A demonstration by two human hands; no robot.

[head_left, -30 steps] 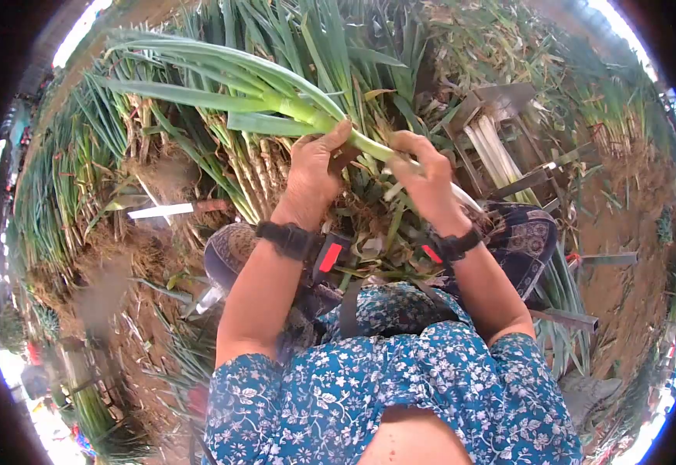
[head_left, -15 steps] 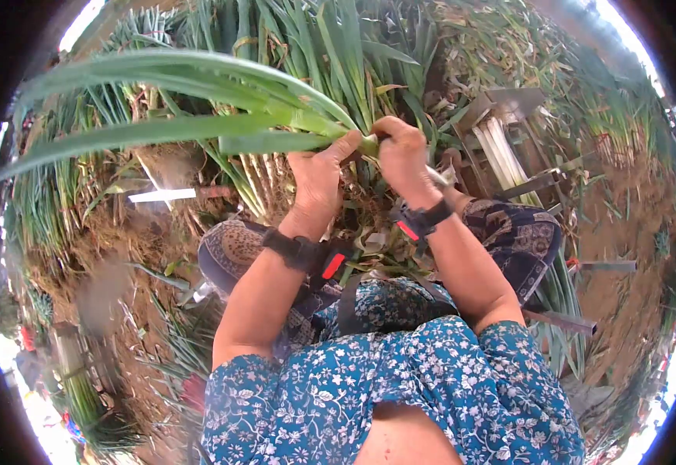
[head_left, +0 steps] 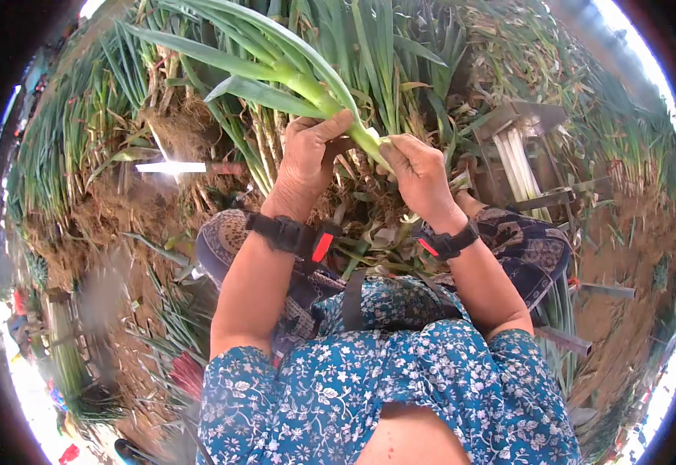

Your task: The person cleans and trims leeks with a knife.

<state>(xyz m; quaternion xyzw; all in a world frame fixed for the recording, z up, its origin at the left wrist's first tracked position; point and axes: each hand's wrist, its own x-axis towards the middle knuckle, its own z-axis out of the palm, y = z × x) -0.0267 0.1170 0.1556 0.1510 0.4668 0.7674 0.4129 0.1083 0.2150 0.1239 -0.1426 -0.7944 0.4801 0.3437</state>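
Note:
A large green onion (head_left: pixel 299 80) slants up and left in front of me, its long leaves fanning away. My left hand (head_left: pixel 307 159) is closed around its stalk just below where the leaves part. Lower on the same stalk, my right hand (head_left: pixel 421 172) pinches thumb against fingers at a pale strip of outer layer that is pulled apart from the stem. The stalk's lower end is partly hidden behind the right hand. Beyond both hands stand more unpeeled green onions (head_left: pixel 264 147) with roots and soil on them.
Left of my hands lies a knife (head_left: pixel 171 167) with a bright blade and brownish handle. Peeled white stalks (head_left: pixel 517 164) rest in a metal-and-wood rack (head_left: pixel 528 116) at right. Leaf scraps (head_left: pixel 508 54) litter the ground. A bundled stack (head_left: pixel 67 341) lies lower left.
The green onion has swung from nearly level to a steeper slant, leaves further up. My right hand has shifted slightly right and down, and a pale outer strip now stands off the stalk.

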